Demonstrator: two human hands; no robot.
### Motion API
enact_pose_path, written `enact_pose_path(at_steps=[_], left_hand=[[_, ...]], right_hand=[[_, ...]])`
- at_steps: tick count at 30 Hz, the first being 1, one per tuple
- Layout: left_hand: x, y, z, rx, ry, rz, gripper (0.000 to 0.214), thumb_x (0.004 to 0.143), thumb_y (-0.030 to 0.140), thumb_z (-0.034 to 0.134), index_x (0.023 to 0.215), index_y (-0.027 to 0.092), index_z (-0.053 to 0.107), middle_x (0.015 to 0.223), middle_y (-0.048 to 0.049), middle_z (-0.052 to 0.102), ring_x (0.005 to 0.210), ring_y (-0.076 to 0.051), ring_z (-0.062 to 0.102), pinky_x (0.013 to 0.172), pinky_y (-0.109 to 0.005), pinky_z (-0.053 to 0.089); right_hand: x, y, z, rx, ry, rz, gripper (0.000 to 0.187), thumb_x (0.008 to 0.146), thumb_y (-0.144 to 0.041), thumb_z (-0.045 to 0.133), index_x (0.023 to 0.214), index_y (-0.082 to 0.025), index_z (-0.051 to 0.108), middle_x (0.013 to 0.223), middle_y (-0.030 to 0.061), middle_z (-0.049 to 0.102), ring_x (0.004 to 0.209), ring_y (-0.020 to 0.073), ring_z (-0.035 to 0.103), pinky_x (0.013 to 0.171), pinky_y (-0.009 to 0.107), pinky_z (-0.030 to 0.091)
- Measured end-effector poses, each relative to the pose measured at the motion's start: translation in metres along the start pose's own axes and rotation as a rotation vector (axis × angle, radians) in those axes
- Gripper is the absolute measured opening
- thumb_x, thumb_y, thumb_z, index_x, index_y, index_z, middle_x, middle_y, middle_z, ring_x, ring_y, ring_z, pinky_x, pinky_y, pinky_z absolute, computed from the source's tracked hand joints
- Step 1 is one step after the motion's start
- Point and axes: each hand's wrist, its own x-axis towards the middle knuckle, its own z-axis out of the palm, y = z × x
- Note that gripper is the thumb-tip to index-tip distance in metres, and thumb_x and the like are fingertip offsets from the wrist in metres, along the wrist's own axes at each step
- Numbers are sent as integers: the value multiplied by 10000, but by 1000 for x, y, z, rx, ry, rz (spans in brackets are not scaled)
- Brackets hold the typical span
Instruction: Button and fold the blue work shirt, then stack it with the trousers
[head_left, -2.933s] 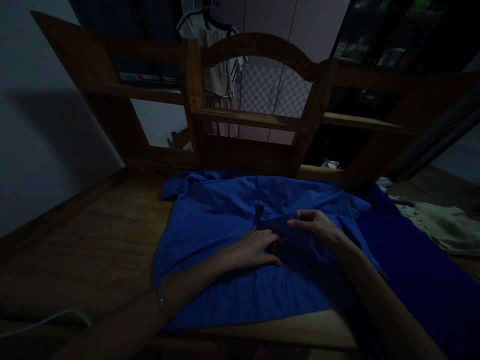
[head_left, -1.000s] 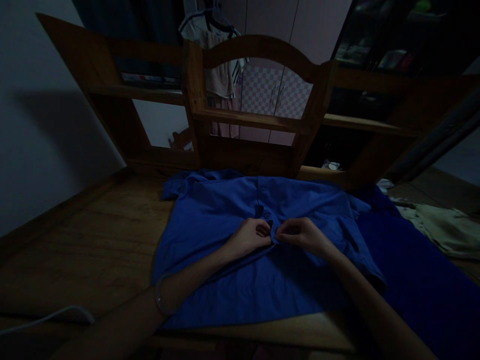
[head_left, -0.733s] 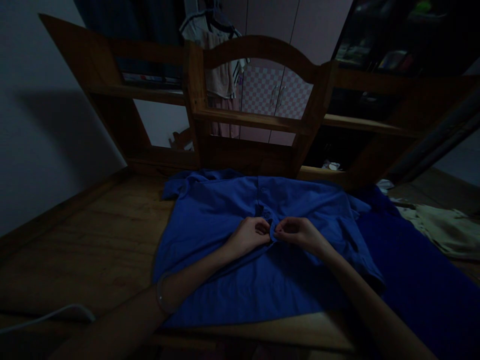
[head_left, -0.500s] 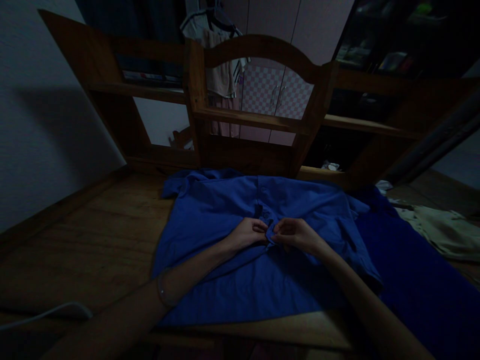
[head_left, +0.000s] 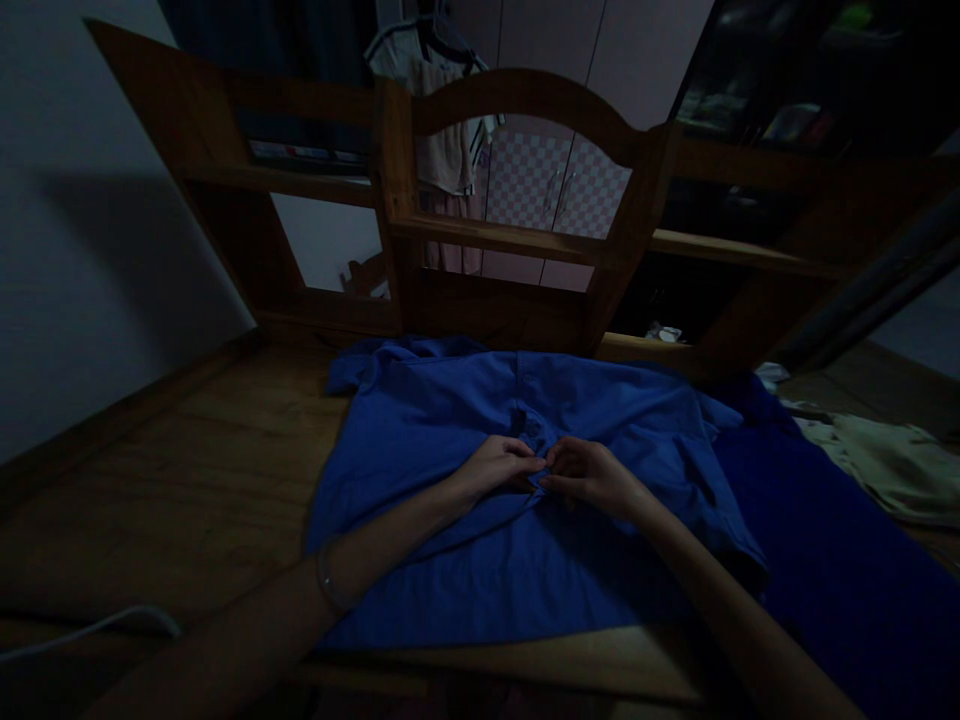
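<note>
A blue shirt (head_left: 450,400) lies spread on the wooden table (head_left: 187,460), its button front running down the middle. My left hand (head_left: 499,465) pinches the edge of the shirt's front, thumb and fingers closed on the cloth. Close against it, my right hand (head_left: 589,475) grips the same front strip from the other side. The fingertips of both hands almost meet over a fold there. Whatever button lies between the fingers is hidden, and the dim light blurs the detail.
Behind the shirt rises a wooden shelf frame (head_left: 517,240). Dark blue cloth (head_left: 832,540) lies to the right, with a pale folded cloth (head_left: 892,465) beyond. A white cable (head_left: 97,625) sits at the lower left. Clothes on hangers (head_left: 442,120) hang behind the frame.
My left fingers have shifted right and closed further over the shirt's front edge, hiding the flap that stood up between the hands. My right fingertips have moved slightly; the shirt lies as before.
</note>
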Motion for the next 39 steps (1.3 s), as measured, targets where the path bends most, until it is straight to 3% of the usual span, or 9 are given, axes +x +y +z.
enact_pose_path(at_steps=[7,13,19,26,31,39], left_hand=[[-3,-1,2,6,44,46,137,616,195,676,635,130,558,532,40,508,524,-98,524,589,-257,496],[0,-9,3,143,129,56,139,632,162,654,687,141,529,512,39,535,457,-88,512,449,-180,375],[0,-10,4,-15,62,75,216,645,134,660,794,149,504,559,49,565,448,-75,520,477,-178,404],[5,-21,1,143,30,249,276,670,145,631,902,166,483,630,28,597,515,-108,576,477,-183,412],[5,-26,1,228,-4,311,317,670,137,622,943,180,467,657,23,598,555,-121,592,488,-182,413],[0,-25,10,286,41,385,276,698,145,628,933,181,487,754,4,584,656,-113,599,612,-216,471]], right_hand=[[0,-3,0,11,-21,7,389,710,-418,720,930,-160,529,684,2,616,522,128,596,478,231,501],[1,1,-1,75,-24,30,410,692,-406,739,936,-164,516,697,-4,612,515,124,590,474,239,507],[2,-1,-2,119,-17,62,352,758,-433,673,907,-146,532,646,-12,596,479,115,579,459,231,501],[4,2,-4,103,-10,137,372,771,-480,637,874,-133,551,607,-3,602,404,112,551,376,213,463],[1,1,-6,24,-40,151,388,782,-511,606,849,-131,556,596,14,619,391,115,548,363,199,425],[-16,-21,-11,-360,-11,22,299,834,-461,563,853,-164,588,608,16,640,470,128,583,429,192,394]])
